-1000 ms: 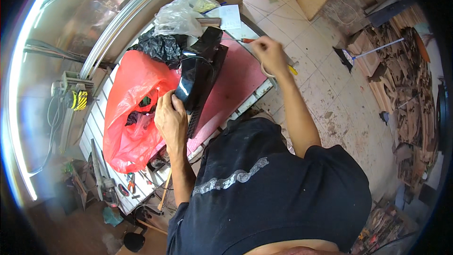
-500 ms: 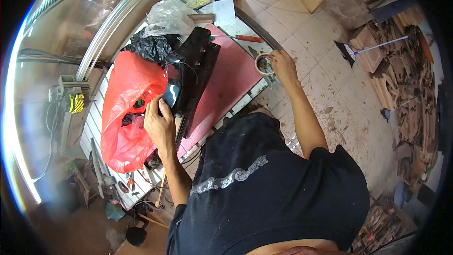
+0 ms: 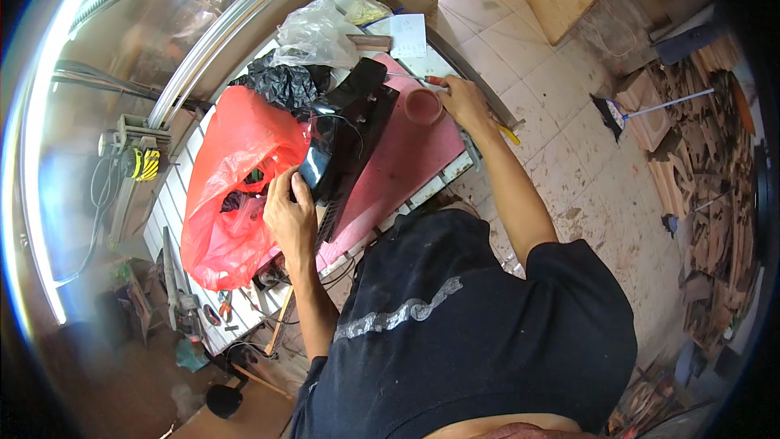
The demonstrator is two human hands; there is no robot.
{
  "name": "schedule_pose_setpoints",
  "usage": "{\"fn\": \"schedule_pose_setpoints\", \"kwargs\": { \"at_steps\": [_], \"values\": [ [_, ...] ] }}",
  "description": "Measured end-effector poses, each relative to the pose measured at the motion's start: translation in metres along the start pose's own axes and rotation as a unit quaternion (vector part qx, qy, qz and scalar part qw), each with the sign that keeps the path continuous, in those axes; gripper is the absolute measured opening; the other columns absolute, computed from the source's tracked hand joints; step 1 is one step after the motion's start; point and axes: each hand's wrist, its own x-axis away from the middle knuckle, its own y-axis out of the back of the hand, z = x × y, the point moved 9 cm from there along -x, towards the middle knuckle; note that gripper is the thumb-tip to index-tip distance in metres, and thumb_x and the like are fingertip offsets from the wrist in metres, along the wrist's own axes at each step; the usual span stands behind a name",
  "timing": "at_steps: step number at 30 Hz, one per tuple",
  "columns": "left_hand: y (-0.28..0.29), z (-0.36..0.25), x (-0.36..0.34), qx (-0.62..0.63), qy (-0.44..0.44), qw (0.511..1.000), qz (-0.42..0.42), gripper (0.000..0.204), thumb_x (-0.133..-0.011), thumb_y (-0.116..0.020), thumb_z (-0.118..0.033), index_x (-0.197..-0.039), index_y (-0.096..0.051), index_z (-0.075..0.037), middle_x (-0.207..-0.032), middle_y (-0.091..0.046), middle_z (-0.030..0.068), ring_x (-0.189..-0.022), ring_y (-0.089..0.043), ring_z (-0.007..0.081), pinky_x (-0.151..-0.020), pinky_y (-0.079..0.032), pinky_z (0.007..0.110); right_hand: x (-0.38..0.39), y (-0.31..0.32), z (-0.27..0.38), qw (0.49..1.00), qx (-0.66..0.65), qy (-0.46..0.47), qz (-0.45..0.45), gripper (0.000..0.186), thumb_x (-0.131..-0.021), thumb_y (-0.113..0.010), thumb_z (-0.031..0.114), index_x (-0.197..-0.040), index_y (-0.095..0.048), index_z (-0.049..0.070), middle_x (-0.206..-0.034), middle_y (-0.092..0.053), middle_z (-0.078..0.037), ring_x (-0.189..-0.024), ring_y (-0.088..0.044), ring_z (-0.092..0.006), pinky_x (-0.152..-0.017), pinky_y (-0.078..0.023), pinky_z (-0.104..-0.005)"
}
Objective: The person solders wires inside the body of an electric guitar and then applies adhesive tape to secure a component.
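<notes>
My left hand (image 3: pixel 291 215) closes at the near end of a long black part with a glossy curved face (image 3: pixel 315 164), beside the open mouth of a red plastic bag (image 3: pixel 219 187). Its fingertips partly hide where they meet the part. My right hand (image 3: pixel 467 104) grips the right rim of a roll of tape (image 3: pixel 423 119), held over a pink sheet (image 3: pixel 386 175) that shows through the ring. Next to those fingers lies a screwdriver with an orange-red handle (image 3: pixel 435 80), partly covered by the hand. A thin black cable crosses the glossy part.
Clear (image 3: pixel 318 36) and black plastic bags (image 3: pixel 280 85) lie behind the part, near a white paper (image 3: pixel 408 36). Orange-handled pliers (image 3: pixel 225 306) rest at the slatted table's (image 3: pixel 168 232) near left. A broom (image 3: pixel 609 114) and wood scraps (image 3: pixel 703 171) occupy the right.
My right hand has carried the tape roll left and slightly up, from the table's right edge to over the pink sheet. My left hand keeps its place at the black part.
</notes>
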Motion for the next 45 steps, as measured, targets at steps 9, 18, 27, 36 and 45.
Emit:
{"fn": "schedule_pose_setpoints", "kwargs": {
  "at_steps": [9,18,27,36,45],
  "values": [
    [0.002,0.002,0.004,0.01,0.007,1.0,-0.009,0.022,-0.101,-0.059,-0.015,-0.109,-0.075,-0.003,-0.1,-0.073,0.0181,-0.092,-0.071,0.0354,-0.082,-0.054,0.042,0.097,0.022,-0.071,0.988,0.131,-0.073,0.048,0.091,-0.075,-0.086,0.056,-0.147,-0.053,0.012,-0.145,-0.052,-0.027,-0.135,-0.047,-0.0478,-0.102,-0.048,-0.0558],
    [0.002,0.002,0.0,-0.001,-0.011,1.0,0.001,0.023,-0.102,-0.058,-0.017,-0.11,-0.074,-0.002,-0.102,-0.073,0.0185,-0.093,-0.071,0.0369,-0.083,-0.054,0.044,0.12,-0.002,-0.057,0.98,0.198,-0.016,0.031,0.098,-0.067,-0.094,0.024,-0.152,-0.046,0.012,-0.161,-0.027,-0.023,-0.143,-0.032,-0.0488,-0.113,-0.041,-0.0589],
    [-0.001,0.0,0.004,0.029,-0.017,0.999,-0.006,0.021,-0.1,-0.059,-0.017,-0.11,-0.073,-0.004,-0.101,-0.07,0.0187,-0.093,-0.069,0.0384,-0.082,-0.053,0.045,0.107,-0.008,-0.047,0.972,0.2,0.112,-0.055,0.046,-0.08,-0.072,0.007,-0.124,-0.063,-0.003,-0.126,-0.057,-0.021,-0.122,-0.057,-0.0421,-0.097,-0.053,-0.0496],
    [0.001,-0.001,0.005,0.028,-0.014,0.999,-0.008,0.02,-0.099,-0.06,-0.015,-0.109,-0.074,-0.003,-0.1,-0.071,0.0188,-0.092,-0.069,0.0385,-0.082,-0.054,0.045,0.085,0.052,-0.061,0.933,-0.351,-0.078,-0.002,0.026,-0.09,-0.055,0.006,-0.114,-0.062,-0.002,-0.105,-0.073,-0.016,-0.091,-0.07,-0.0225,-0.078,-0.055,-0.037],
    [0.005,0.001,-0.001,0.035,-0.013,0.999,-0.007,0.02,-0.098,-0.061,-0.014,-0.11,-0.073,-0.004,-0.099,-0.07,0.0195,-0.092,-0.068,0.0401,-0.082,-0.053,0.047,0.144,0.064,0.048,0.789,-0.569,-0.03,0.227,0.028,-0.09,-0.057,0.005,-0.116,-0.06,-0.003,-0.102,-0.073,-0.022,-0.08,-0.067,-0.0211,-0.071,-0.054,-0.0333]
  ]
}}
